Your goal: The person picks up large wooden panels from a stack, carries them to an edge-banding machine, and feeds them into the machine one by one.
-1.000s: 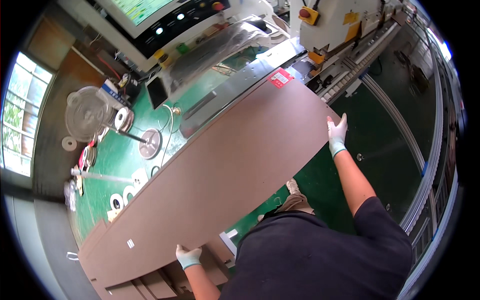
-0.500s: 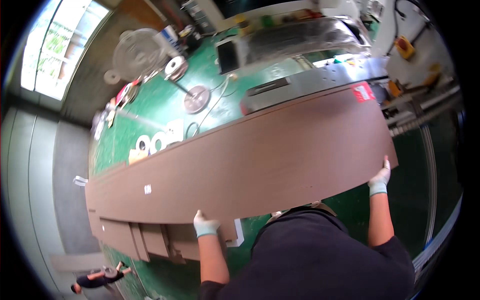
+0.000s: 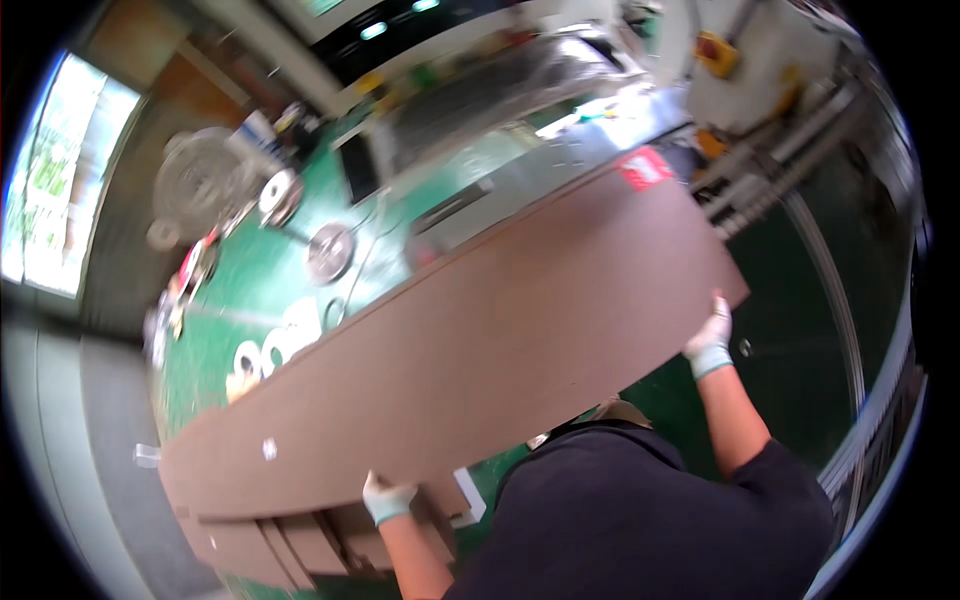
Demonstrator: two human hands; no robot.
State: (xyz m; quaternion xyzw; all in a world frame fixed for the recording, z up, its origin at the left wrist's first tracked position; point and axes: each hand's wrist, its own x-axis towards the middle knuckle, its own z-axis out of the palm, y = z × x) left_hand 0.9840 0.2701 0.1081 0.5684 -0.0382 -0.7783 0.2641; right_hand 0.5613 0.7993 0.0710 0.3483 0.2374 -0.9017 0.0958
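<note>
A long brown board (image 3: 480,340) stretches across in front of me, from lower left to upper right. It has a red label (image 3: 645,169) at its far right corner and a small white sticker (image 3: 269,449) towards its left end. My left hand (image 3: 388,498), in a white glove with a teal cuff, is closed on the board's near edge, left of my body. Gloved the same way, my right hand (image 3: 712,335) grips the near edge close to the right corner. Most fingers of both hands are hidden beneath the board. More brown boards (image 3: 235,550) lie under its left end.
Beyond the board's far edge lies a grey metal machine bed (image 3: 520,200). White rolls (image 3: 262,358), a round-based stand (image 3: 330,252) and a large fan (image 3: 203,185) stand on the green floor. To the right run metal rails (image 3: 780,150).
My view has turned, so the room and the board appear shifted left, with the board's left end lower. Both hands keep their hold on it. A distant person at lower left has left the view.
</note>
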